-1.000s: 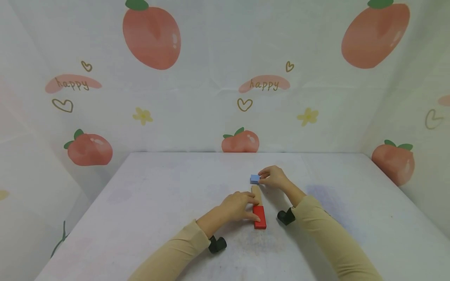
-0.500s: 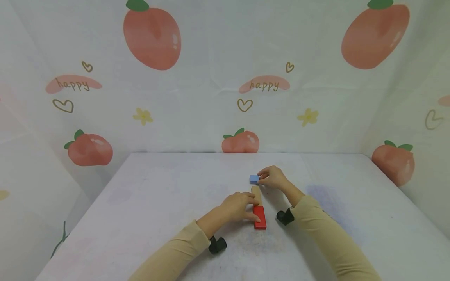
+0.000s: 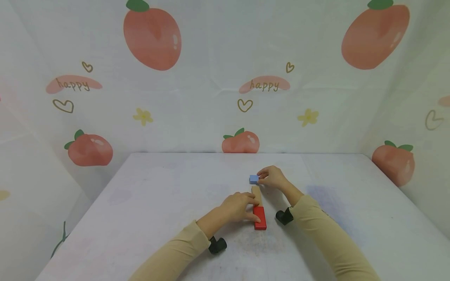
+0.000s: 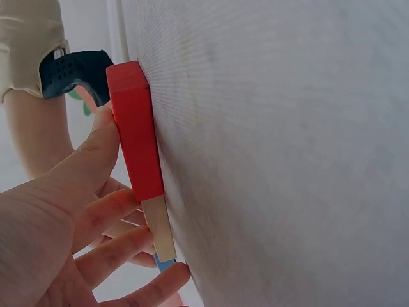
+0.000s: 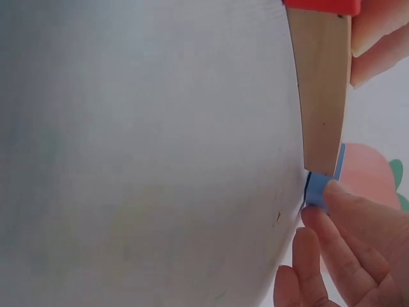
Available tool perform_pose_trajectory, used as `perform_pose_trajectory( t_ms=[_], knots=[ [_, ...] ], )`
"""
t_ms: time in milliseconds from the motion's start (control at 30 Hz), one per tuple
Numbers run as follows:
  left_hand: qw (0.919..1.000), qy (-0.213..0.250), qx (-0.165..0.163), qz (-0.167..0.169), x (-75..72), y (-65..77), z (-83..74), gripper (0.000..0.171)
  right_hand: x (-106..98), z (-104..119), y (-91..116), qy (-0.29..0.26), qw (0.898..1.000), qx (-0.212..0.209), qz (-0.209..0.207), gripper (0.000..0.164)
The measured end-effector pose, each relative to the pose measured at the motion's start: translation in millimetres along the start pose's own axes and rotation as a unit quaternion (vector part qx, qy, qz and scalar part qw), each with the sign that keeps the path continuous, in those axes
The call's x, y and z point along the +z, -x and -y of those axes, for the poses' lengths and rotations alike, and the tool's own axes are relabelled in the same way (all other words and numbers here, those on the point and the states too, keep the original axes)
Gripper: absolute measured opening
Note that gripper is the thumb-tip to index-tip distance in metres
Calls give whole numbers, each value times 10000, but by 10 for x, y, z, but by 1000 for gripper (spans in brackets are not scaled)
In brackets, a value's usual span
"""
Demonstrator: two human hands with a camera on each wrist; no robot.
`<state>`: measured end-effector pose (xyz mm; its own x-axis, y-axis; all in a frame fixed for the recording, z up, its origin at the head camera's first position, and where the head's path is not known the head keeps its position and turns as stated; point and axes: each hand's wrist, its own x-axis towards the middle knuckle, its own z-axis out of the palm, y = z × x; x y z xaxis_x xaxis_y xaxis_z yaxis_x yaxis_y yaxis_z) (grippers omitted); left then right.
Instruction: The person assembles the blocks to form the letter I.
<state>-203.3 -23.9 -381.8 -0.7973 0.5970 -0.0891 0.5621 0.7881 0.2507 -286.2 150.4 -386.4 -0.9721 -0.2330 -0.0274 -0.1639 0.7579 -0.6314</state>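
A red block (image 3: 260,222) and a tan wooden block (image 3: 257,192) lie end to end on the white tabletop, pointing away from me. Beyond the wooden one sits a blue block (image 3: 254,179). My left hand (image 3: 234,207) rests against the first two from the left: its thumb touches the red block, while the loosely extended fingers lie by the wooden block. From the right, my right hand (image 3: 275,178) holds the blue block's near end between thumb and index finger, as the right wrist view shows; its other fingers curl freely beside it.
The white tabletop (image 3: 168,210) spreads around the blocks. A pale curtain (image 3: 211,54) printed with peaches hangs behind it and along both sides. A dark wrist mount sits under each sleeve, the left one (image 3: 218,245) and the right one (image 3: 284,216).
The blue block has shifted slightly left, and my right hand has moved with it. My left hand, the red block and the wooden block look almost unmoved.
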Motion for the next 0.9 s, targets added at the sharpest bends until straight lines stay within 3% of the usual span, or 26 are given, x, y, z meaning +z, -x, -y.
perform_pose_trajectory(
  t_ms=[900],
  knots=[
    [10000, 42, -39, 9, 2, -6, 1, 52, 14, -11, -43, -32, 9999, 151, -71, 28]
  ],
)
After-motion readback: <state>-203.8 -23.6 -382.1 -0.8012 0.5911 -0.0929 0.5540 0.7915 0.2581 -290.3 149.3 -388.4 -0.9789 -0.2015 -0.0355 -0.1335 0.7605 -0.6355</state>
